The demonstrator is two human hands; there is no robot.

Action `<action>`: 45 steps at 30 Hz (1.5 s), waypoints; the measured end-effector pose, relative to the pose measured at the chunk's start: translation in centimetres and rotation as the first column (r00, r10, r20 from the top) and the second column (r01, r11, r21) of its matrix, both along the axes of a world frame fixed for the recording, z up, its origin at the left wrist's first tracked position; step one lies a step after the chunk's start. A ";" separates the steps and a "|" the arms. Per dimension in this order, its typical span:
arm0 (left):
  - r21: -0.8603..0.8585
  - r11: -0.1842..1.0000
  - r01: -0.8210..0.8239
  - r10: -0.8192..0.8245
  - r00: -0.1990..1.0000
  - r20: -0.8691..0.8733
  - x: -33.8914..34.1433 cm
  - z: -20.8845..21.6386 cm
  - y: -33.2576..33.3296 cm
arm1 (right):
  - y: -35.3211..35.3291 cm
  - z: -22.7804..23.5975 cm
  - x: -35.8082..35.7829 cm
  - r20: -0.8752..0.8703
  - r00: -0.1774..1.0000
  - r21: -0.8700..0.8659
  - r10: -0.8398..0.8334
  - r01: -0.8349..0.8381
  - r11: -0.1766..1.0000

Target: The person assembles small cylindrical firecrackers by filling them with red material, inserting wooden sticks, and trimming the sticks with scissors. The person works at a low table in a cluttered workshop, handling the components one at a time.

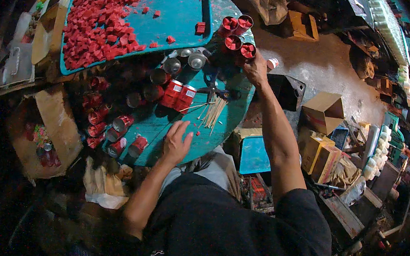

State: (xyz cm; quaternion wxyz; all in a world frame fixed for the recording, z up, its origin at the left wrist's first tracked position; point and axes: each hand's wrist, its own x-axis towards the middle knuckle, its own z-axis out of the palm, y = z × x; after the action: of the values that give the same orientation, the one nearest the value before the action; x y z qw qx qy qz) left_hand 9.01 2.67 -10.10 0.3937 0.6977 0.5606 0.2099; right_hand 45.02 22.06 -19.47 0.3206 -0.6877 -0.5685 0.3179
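In the head view, a worker's right hand (256, 70) is curling around a can (248, 51) at the right side of a teal table (202, 148), fingers partly hidden; the left hand (176, 145) is lying empty, fingers loosely spread, below the thin sticks (213, 111). Three similar cans (232, 42) are clustering beside it, mouths up, probably to keep contents from spilling. The gripped can is showing a dark wall and bright red chunks inside.

The mottled brown floor (329, 48) shines pale at far right, beyond a rounded teal-painted counter (202, 147); the near left is dark.
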 end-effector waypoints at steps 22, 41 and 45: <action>-0.057 0.996 -0.062 0.017 0.812 -0.584 6.3 -2.7 9.0 | -14.2 3.5 -10.1 0.157 0.947 -0.045 0.281 -0.277 0.960; 0.160 0.955 -0.249 0.218 0.958 0.187 -1.9 7.7 3.4 | -14.2 2.4 -15.0 0.408 0.749 0.106 0.522 -0.607 0.787; 0.154 0.954 -0.259 0.240 0.962 0.130 -3.0 7.2 2.3 | -14.2 4.3 -15.5 0.283 0.838 0.175 0.466 -0.523 0.834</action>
State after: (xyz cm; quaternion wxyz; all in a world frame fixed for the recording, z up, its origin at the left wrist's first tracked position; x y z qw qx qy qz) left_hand 6.01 4.93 -2.88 0.3335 0.6395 0.6018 0.3430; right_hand 29.56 7.87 -15.17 0.2417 -0.5031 -0.7954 0.2363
